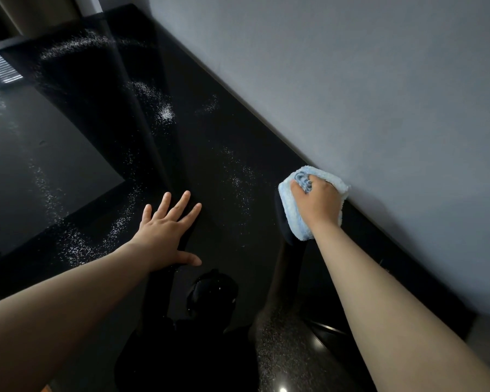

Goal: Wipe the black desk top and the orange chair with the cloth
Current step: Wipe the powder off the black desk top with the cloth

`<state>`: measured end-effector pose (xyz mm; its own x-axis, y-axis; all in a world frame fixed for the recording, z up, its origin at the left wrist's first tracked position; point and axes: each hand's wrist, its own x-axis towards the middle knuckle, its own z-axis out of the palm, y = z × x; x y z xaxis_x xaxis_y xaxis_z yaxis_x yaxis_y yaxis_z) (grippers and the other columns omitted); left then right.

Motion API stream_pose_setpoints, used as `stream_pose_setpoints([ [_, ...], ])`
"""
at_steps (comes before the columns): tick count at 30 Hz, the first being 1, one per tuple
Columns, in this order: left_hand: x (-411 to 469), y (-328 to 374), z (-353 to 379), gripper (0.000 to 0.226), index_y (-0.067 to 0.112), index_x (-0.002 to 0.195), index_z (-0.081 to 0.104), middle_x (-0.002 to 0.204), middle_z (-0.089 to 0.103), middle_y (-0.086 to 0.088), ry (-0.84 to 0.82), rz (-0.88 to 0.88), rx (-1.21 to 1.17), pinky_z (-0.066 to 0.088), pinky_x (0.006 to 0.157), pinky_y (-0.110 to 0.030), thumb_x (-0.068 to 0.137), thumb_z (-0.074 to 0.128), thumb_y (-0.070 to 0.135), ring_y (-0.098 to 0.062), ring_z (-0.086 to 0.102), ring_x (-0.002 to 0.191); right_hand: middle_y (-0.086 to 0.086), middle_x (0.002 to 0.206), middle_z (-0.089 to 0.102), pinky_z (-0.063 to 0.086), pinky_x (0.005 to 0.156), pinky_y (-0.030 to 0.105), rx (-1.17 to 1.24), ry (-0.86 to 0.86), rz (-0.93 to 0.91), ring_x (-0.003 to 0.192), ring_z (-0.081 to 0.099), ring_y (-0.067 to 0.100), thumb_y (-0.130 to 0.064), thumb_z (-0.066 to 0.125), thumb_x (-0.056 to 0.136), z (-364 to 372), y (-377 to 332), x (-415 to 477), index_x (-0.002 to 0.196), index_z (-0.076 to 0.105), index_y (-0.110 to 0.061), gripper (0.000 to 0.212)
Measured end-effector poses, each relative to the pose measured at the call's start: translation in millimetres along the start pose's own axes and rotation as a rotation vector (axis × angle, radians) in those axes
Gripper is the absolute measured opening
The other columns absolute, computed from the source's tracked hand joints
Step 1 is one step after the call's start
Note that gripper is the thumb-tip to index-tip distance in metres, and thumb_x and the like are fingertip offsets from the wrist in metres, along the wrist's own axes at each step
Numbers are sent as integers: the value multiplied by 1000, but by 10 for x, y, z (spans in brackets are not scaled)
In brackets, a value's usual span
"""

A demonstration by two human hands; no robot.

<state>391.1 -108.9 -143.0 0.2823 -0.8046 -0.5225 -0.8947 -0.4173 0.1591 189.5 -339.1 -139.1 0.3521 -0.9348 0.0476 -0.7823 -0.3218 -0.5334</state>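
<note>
Blue cloth (pixel 292 213) gripped by right hand (pixel 318 199) on black desk (pixel 224 137) | left hand (pixel 164 233) flat on desk, fingers spread

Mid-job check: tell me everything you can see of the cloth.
The cloth is light blue and fluffy, like microfibre, folded into a thick pad. It lies flat on the black desk top at its back edge, close against the grey wall. The right hand presses on top of it, fingers curled into a bunched fold. Its underside is hidden.
</note>
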Motion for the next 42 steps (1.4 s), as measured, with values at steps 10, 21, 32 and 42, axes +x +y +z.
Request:
stream_pose_setpoints([
  [10,-10,-10,11,122,35,150,-14,155,-31,5,10,6,-3,-4,116,-57,65,62,76,-31,-26,143,-5,65,55,51,74,39,29,0,-72,70,58,19,-31,59,88,97,-138,-319,66,48,-18,28],
  [21,-2,-15,10,122,35,151,-12,156,-29,4,5,6,-12,-5,115,-58,65,64,75,-31,-25,144,-10,62,47,48,70,37,-16,21,-142,66,51,16,-32,61,87,205,-321,-746,65,46,-20,30],
  [32,-67,-71,26,115,33,152,-8,158,-26,2,16,59,-69,-9,116,-57,70,61,74,-32,-26,143,-10,60,49,51,68,40,27,-3,-135,64,54,16,-32,60,86,318,-530,-1190,63,48,-20,28],
  [42,-537,-338,91,114,31,152,-9,160,-19,3,37,172,-10,-9,117,-52,73,63,70,-30,-18,146,-14,58,43,50,65,39,21,1,-157,63,52,15,-33,60,85,361,-707,-1500,63,44,-23,29],
])
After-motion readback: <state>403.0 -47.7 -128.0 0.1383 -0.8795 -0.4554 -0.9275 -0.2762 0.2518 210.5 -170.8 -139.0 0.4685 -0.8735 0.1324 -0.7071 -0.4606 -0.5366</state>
